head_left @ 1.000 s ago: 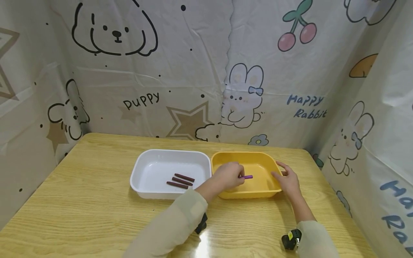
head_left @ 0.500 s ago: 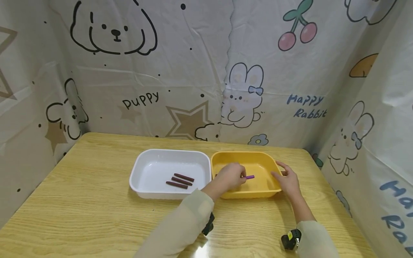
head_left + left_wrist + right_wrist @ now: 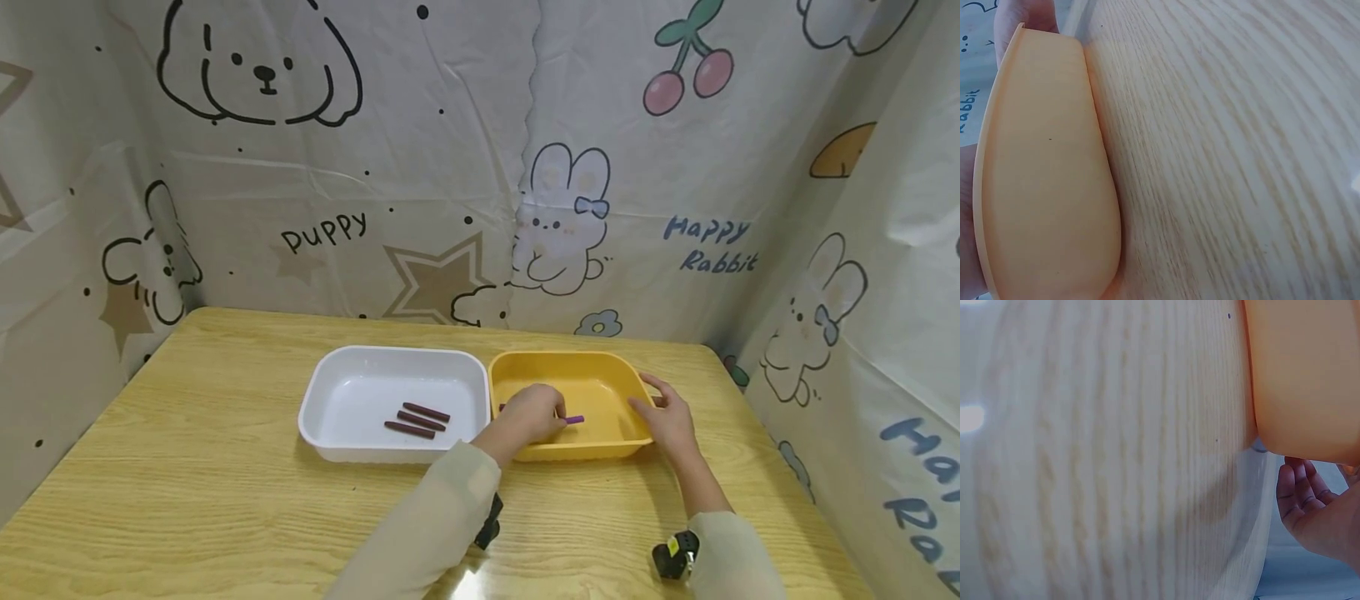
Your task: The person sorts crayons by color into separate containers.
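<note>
Inside the yellow tub (image 3: 585, 452), my left hand (image 3: 528, 414) pinches a purple crayon (image 3: 574, 420) low over the tub's floor. Part of the crayon is hidden by the fingers, and I cannot tell whether it touches the bottom. A dark stick end (image 3: 502, 407) peeks out behind that hand. My right hand (image 3: 671, 421) grips the tub's right rim, thumb over the inner side. The right wrist view shows its curled fingers against the tub's outer corner.
A white tub (image 3: 367, 455) stands against the yellow one on the left. Three dark brown crayons (image 3: 422, 421) lie in it, side by side. The wooden table (image 3: 187, 500) ends at a printed cloth (image 3: 442, 192) behind and at both sides.
The left hand first shifted slightly right with the purple crayon, then lowered a little and came back left. The right hand stays on the tub's rim.
</note>
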Available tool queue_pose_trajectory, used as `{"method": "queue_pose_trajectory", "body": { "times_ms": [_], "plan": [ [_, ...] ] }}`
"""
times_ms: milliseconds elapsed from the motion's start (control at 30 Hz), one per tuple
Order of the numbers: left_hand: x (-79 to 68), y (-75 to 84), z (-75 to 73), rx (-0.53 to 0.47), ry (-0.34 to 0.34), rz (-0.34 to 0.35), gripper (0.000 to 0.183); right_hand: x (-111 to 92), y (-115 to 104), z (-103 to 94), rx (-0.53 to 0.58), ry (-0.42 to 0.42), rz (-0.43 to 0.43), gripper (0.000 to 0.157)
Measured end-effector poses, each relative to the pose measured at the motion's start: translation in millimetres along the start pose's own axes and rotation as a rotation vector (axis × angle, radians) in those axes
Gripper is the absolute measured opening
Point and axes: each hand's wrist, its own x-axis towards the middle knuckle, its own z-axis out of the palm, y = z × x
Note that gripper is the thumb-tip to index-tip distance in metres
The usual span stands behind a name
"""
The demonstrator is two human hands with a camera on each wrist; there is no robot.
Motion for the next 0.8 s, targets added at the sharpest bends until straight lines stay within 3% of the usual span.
{"method": "queue_pose_trajectory", "body": {
  "times_ms": [433,800],
  "plan": [
    [-2.0,-0.2,1.7,0.192,-0.031,-0.033,0.008,-1.1,-0.2,0.0,0.003,0.008,-0.01,0.057],
    [-4.2,0.2,-2.0,0.194,-0.022,-0.022,0.005,-4.2,-0.1,-0.1,0.003,0.003,-0.014,0.057]
  ]
}}
